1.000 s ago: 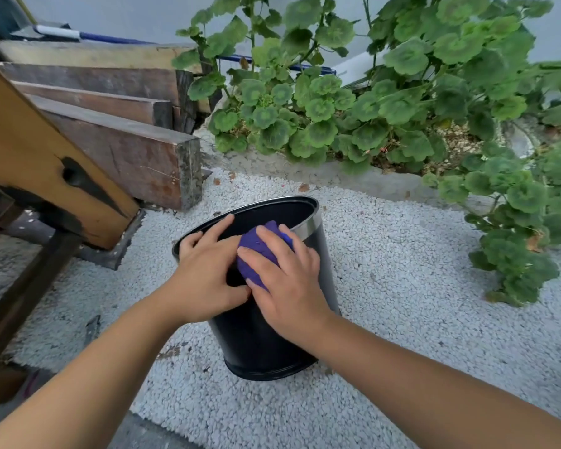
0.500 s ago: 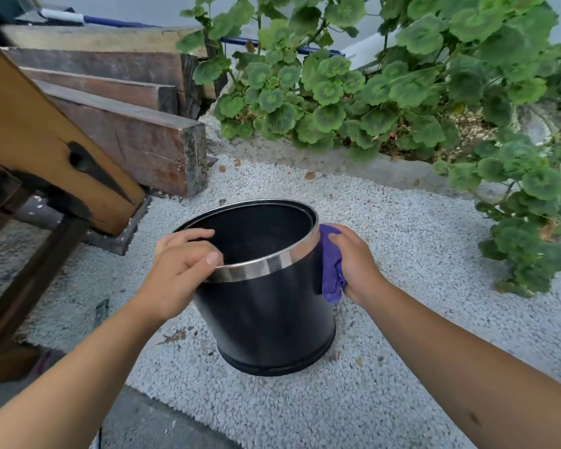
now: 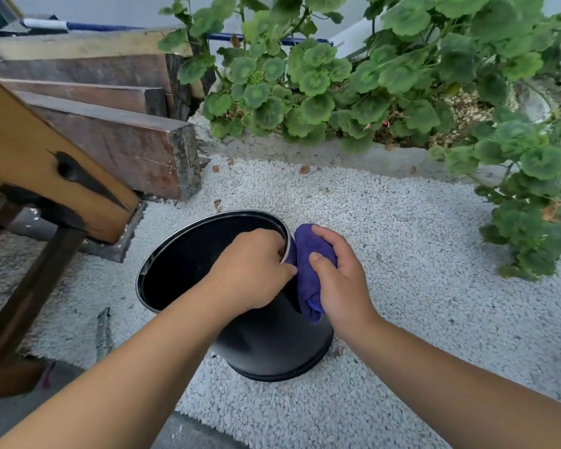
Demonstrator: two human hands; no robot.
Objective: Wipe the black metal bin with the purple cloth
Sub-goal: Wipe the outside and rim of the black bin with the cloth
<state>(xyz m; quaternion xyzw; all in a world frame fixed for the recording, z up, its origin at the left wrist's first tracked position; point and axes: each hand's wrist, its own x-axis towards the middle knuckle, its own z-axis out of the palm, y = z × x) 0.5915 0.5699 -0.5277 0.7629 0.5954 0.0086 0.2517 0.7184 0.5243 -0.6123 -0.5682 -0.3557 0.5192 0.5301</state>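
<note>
Two bare forearms reach in from the near edge, both cut off by the frame. The left hand (image 3: 256,270) curls its grip over the right part of the rim of the black metal bin (image 3: 272,345), fingertips hidden inside the opening. Just to its right, the right hand (image 3: 340,280) pinches the purple cloth (image 3: 308,270), thumb on the near face and fingers wrapped over the top, holding it bunched against the bin's outer right wall, just below the rim.

The bin sits tilted on white gravel (image 3: 386,241), mouth leaning to the left, and its near wall is partly covered by the left forearm. The inside is dark; nothing can be made out in it, and the floor of it is not visible. Where the silver rim band (image 3: 208,222) shows, it is thin.

Left of the bin, a tan wooden beam (image 3: 46,163) slants down. Farther off lie stacked dark timbers (image 3: 117,140). Beyond the gravel, a concrete-edged bed holds round-leaved green plants (image 3: 353,85), cut off at the top and right.
</note>
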